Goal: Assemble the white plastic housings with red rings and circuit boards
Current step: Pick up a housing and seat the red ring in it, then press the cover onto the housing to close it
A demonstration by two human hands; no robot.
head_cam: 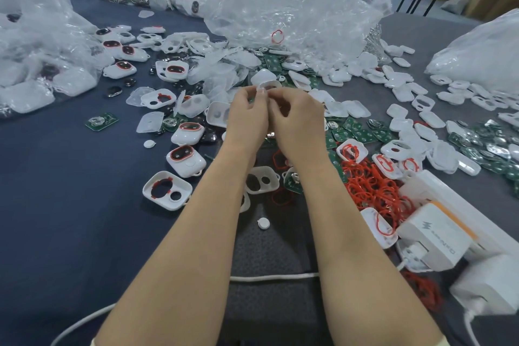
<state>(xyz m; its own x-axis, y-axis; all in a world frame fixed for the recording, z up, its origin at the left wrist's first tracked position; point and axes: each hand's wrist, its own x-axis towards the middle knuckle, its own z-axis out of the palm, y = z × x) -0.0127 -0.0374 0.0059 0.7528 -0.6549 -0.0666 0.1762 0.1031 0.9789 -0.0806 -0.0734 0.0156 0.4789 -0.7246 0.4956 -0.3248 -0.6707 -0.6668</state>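
Left hand (247, 115) and right hand (299, 123) both pinch one white housing (270, 85) at the fingertips; can't tell if a ring is seated. Risk: the smooth, rounded shell likely slips, or a thin, floppy ring twists out. Red rings (370, 185) are heaped below-right of the grip, flat green circuit boards (362, 135) just right.

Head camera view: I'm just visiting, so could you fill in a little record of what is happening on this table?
Activity: left hand and right hand together hold one white housing above the table
Rings: loose heap of red rings right of the forearms
Boards: green, scattered; one circuit board lies alone at the left
Ringed pieces: several fitted housings left of the left arm
Bags: crumpled clear plastic bag behind the hands
Other: white charger near the right edge
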